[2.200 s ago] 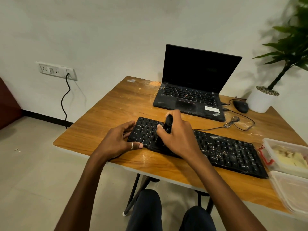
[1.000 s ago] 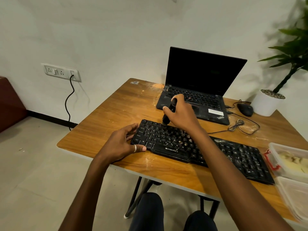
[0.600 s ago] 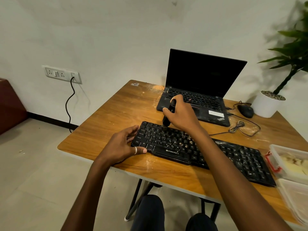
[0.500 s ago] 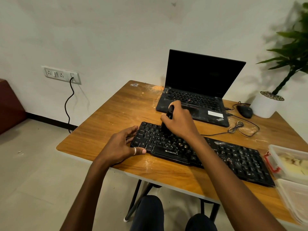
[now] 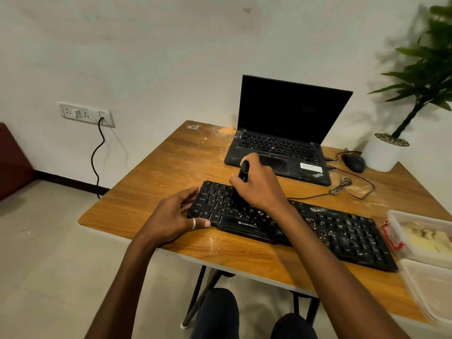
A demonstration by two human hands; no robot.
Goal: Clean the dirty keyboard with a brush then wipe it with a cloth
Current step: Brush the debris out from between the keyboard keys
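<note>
Low in the middle of the frame, the left hand (image 5: 175,216) rested flat against the left end of the keyboard (image 5: 342,231), fingers fairly straight and thumb along its near edge, bracing it. The keyboard ran from the centre toward the lower right of the wooden table (image 5: 156,182). Just above, the right hand (image 5: 259,192) gripped the black brush (image 5: 244,171), its bristle end down on the left-centre keys. Brushing looked partly done: pale crumbs speckled the keys beside the brush and thickly toward the right end. No cloth was visible, so wiping remained. Farther up sat the laptop (image 5: 281,145). A second earlier, the brush had been at the keyboard's far edge; it had since come down onto the middle rows.
</note>
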